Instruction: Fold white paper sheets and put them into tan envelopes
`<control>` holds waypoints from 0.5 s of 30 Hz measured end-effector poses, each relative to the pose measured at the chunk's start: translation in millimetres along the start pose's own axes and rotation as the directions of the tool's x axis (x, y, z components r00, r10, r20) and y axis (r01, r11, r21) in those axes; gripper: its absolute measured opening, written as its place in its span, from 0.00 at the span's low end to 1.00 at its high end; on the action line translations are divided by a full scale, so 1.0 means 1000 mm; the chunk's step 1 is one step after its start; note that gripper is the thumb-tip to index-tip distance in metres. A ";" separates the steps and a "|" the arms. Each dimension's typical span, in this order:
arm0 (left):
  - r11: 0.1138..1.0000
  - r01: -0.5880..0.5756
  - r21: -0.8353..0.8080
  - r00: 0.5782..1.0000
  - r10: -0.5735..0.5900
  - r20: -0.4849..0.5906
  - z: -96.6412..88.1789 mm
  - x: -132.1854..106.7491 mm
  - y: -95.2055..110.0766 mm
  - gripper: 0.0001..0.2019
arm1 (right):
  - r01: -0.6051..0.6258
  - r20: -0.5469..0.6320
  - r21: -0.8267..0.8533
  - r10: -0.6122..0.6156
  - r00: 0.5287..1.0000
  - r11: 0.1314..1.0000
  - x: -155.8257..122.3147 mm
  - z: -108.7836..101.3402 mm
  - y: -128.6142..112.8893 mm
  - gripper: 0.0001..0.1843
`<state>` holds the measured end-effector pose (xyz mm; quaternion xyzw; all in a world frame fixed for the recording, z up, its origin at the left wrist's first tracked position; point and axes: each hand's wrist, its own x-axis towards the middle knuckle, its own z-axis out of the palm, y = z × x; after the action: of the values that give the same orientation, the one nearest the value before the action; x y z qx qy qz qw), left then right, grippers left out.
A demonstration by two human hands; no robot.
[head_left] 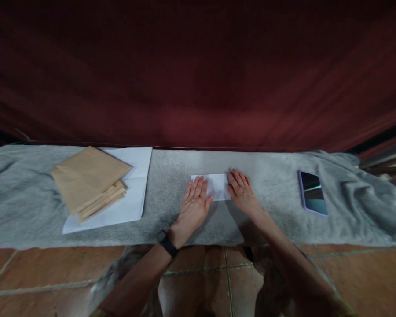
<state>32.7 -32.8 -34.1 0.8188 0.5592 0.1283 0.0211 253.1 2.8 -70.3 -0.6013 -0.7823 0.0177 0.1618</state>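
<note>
A small white rectangle of paper [218,186], seemingly folded, lies flat on the grey cloth [171,176] in front of me. My left hand [195,206] rests palm down over its left end, fingers stretched out and pointing away from me. At the other end, my right hand [242,191] lies flat with its fingertips on or just beside the paper's right edge. Both hands are open and grip nothing. The paper's left and right ends are partly hidden under the fingers.
To the left, brown paper envelopes [89,176] are piled on large white sheets [137,193]. A phone [313,193] in a purple case lies at the right. Behind the cloth hangs a dark red curtain [198,88]; tiled floor [53,273] shows in front.
</note>
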 end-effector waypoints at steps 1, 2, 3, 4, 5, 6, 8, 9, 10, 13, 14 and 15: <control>0.999 -0.036 -0.019 0.999 0.036 0.008 0.001 0.002 0.004 0.28 | 0.006 -0.011 0.023 -0.006 1.000 1.000 0.000 0.000 -0.003 0.29; 0.997 -0.064 -0.037 0.998 0.064 0.013 0.002 0.003 0.007 0.28 | 0.017 -0.017 0.045 -0.016 1.000 0.999 0.000 0.001 -0.006 0.30; 0.996 -0.078 -0.051 0.997 0.079 0.016 0.004 0.005 0.011 0.27 | 0.030 -0.019 0.063 -0.028 0.999 0.998 0.000 0.001 -0.010 0.30; 0.995 -0.080 -0.061 0.997 0.082 0.018 0.007 0.006 0.015 0.27 | 0.043 -0.017 0.076 -0.042 0.999 0.996 0.000 0.001 -0.015 0.30; 0.995 -0.073 -0.068 0.997 0.075 0.018 0.010 0.007 0.017 0.27 | 0.056 -0.009 0.084 -0.055 0.998 0.995 -0.001 0.002 -0.021 0.30; 0.996 -0.061 -0.072 0.998 0.063 0.018 0.014 0.008 0.020 0.26 | 0.065 0.001 0.085 -0.065 0.998 0.994 -0.001 0.002 -0.026 0.30; 0.996 -0.038 -0.075 0.999 0.039 0.016 0.020 0.011 0.023 0.26 | 0.060 0.021 0.069 -0.062 0.998 0.996 -0.001 0.003 -0.035 0.28; 0.997 -0.030 -0.075 0.999 0.031 0.014 0.022 0.013 0.024 0.27 | 0.049 0.028 0.055 -0.051 0.998 0.997 -0.001 0.003 -0.038 0.28; 0.997 -0.026 -0.074 1.000 0.027 0.014 0.025 0.014 0.025 0.27 | 0.036 0.033 0.039 -0.038 0.999 0.999 -0.001 0.003 -0.040 0.28; 0.998 -0.011 -0.064 1.000 0.012 0.014 0.030 0.018 0.025 0.28 | 0.011 0.032 -0.002 -0.011 0.999 1.000 0.002 0.002 -0.041 0.27; 0.998 -0.005 -0.060 1.000 0.006 0.013 0.031 0.019 0.025 0.28 | 0.010 0.031 -0.012 -0.010 0.999 1.000 0.003 0.002 -0.040 0.27; 0.998 0.003 -0.055 1.000 -0.003 0.012 0.032 0.020 0.024 0.28 | 0.010 0.030 -0.020 -0.010 0.999 1.000 0.004 0.001 -0.039 0.26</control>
<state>68.7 -19.6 -57.2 0.8177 0.5565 0.1390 0.0472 215.3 -3.7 -61.8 -0.5987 -0.7877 0.0181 0.1440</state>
